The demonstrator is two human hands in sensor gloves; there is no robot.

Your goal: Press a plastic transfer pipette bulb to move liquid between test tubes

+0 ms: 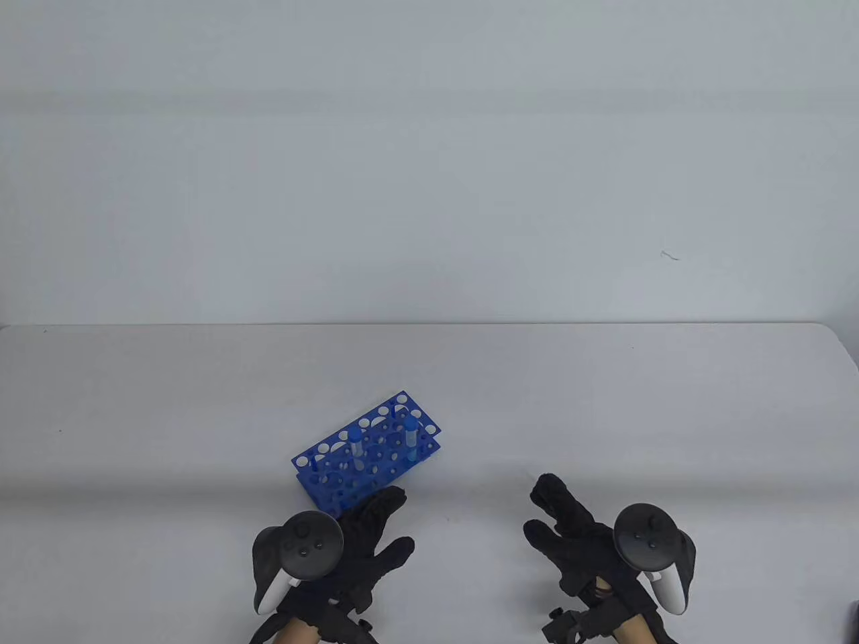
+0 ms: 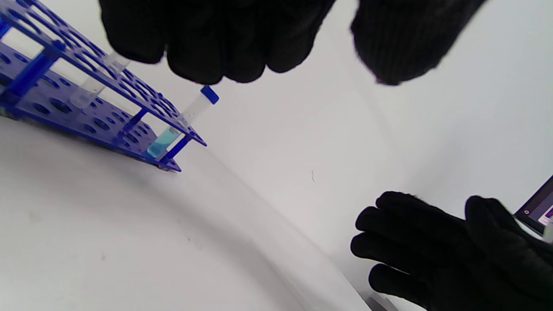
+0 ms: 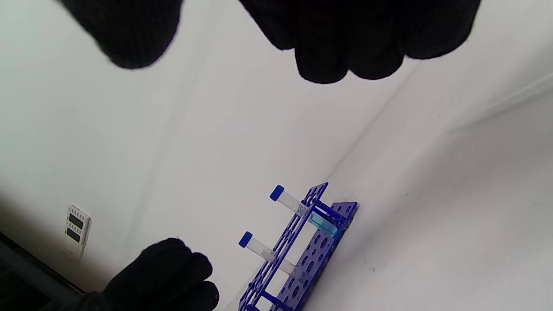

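A blue tube rack [image 1: 366, 448] stands on the white table, just beyond my left hand [image 1: 379, 530]. It holds two blue-capped tubes: the left tube [image 1: 356, 443] looks empty, and the right tube [image 1: 411, 433] has blue liquid at its bottom [image 2: 163, 141]. My left hand is open and holds nothing, its fingers [image 2: 216, 43] spread near the rack's near corner. My right hand [image 1: 547, 513] is open and holds nothing, well right of the rack. The rack also shows in the right wrist view [image 3: 302, 259]. No pipette shows in any view.
The table's far edge [image 1: 429, 326] meets a plain white wall. A dark screen corner [image 2: 535, 207] shows at the far right in the left wrist view. A small white device [image 3: 76, 227] shows at the left in the right wrist view.
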